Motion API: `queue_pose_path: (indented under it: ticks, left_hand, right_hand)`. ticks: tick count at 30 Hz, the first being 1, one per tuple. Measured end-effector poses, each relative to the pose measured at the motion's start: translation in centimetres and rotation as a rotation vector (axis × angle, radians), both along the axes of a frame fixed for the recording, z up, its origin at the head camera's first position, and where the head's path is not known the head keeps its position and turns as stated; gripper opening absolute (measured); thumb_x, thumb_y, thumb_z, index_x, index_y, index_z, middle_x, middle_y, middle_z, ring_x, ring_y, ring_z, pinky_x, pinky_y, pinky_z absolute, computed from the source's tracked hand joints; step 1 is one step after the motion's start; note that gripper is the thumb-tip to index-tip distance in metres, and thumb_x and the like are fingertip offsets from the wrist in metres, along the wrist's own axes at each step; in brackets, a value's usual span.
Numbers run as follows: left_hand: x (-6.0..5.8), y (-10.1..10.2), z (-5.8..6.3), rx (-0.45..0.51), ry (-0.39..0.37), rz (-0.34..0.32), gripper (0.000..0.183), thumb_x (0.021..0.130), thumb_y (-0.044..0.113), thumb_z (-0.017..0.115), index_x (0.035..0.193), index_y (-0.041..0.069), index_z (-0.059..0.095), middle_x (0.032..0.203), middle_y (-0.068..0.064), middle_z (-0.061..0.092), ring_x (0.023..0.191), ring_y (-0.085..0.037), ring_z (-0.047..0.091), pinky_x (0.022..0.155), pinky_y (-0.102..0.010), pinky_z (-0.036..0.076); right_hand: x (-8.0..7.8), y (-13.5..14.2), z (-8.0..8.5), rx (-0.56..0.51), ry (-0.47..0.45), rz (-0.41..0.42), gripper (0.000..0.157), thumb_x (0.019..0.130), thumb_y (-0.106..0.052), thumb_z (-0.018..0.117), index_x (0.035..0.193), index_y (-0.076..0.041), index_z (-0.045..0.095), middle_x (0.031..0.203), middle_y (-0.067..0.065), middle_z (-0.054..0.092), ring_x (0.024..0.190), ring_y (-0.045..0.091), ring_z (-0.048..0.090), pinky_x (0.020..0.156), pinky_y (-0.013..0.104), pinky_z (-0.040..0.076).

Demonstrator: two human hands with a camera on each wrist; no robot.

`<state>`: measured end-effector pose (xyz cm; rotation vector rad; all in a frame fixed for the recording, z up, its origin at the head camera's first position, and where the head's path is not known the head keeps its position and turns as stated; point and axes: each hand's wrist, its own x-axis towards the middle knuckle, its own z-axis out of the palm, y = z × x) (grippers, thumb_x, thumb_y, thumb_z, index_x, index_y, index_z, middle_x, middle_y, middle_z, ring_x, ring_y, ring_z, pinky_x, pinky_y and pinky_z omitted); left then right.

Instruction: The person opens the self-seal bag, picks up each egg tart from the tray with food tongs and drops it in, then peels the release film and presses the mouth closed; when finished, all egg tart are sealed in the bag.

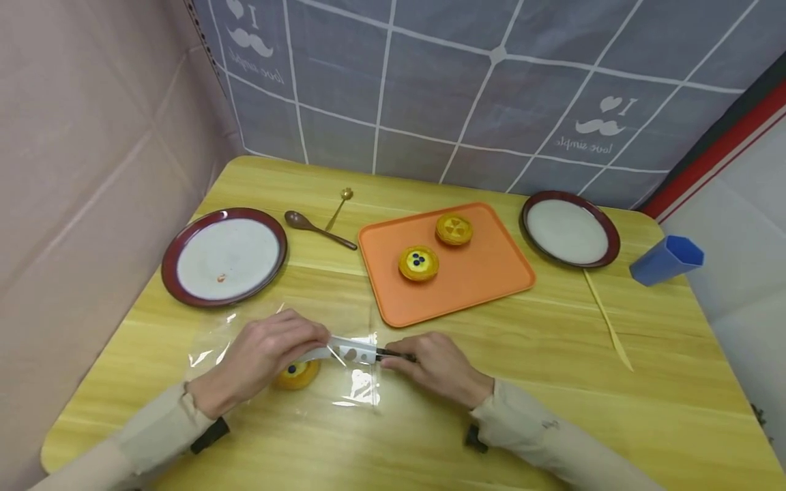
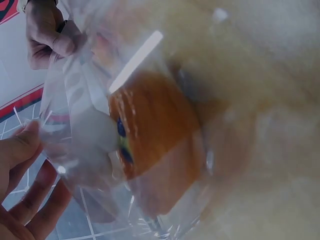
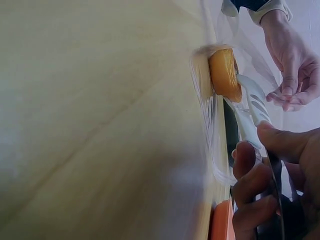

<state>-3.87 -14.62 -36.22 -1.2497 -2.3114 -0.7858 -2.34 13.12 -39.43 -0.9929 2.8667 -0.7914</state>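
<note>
My left hand (image 1: 270, 354) pinches a clear plastic bag (image 1: 361, 390) by its edge, likely to hold it open; my right hand (image 1: 439, 365) grips dark-handled white tongs (image 1: 357, 352), their heads at the round, golden, blue-dotted tart (image 1: 297, 378) inside.

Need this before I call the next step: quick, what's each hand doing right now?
Left hand: pinching the clear plastic bag by its edge.
Right hand: gripping the tongs by their dark handles.
</note>
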Motion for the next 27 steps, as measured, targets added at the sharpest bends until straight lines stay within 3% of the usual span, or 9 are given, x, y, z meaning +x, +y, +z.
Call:
queue_pose_path:
  ticks: [9,18,25,27]
  left_hand:
    - [-0.03,0.38,-0.06,0.050,-0.003,-0.046,0.033,0.061,0.007,0.076,0.092,0.016,0.069,0.091,0.010,0.067,0.080,-0.002,0.059,0.071,-0.009,0.050]
    - [-0.21,0.17,-0.10,0.066,-0.037,-0.042,0.032,0.064,0.003,0.074,0.093,0.016,0.068,0.091,0.010,0.066,0.080,-0.001,0.060,0.074,-0.010,0.049]
    - [-0.21,0.44,-0.21,0.083,-0.049,-0.074,0.035,0.063,0.003,0.074,0.095,0.016,0.068,0.094,0.010,0.066,0.082,-0.003,0.061,0.077,-0.011,0.049]
    - [-0.19,0.60,-0.25,0.090,-0.050,-0.090,0.035,0.064,0.003,0.074,0.095,0.016,0.068,0.095,0.009,0.067,0.083,-0.004,0.061,0.078,-0.012,0.049]
  right_hand:
    - [-0.48,-0.75,-0.03,0.005,-0.040,0.000,0.030,0.085,-0.046,0.052,0.101,-0.024,0.068,0.081,-0.014,0.066,0.052,-0.005,0.044,0.047,0.009,0.034]
    - [-0.51,-0.09,0.08,-0.001,-0.033,-0.015,0.033,0.084,-0.046,0.053,0.101,-0.022,0.068,0.092,-0.010,0.069,0.065,-0.006,0.053,0.061,0.014,0.048]
    - [-0.56,-0.10,0.18,0.008,-0.051,-0.003,0.032,0.084,-0.047,0.052,0.101,-0.024,0.068,0.085,-0.014,0.067,0.057,-0.004,0.047,0.052,0.010,0.039]
    - [-0.56,-0.36,0.25,0.014,-0.044,0.004,0.031,0.084,-0.047,0.052,0.101,-0.025,0.068,0.088,-0.014,0.068,0.059,-0.005,0.048,0.054,0.011,0.041]
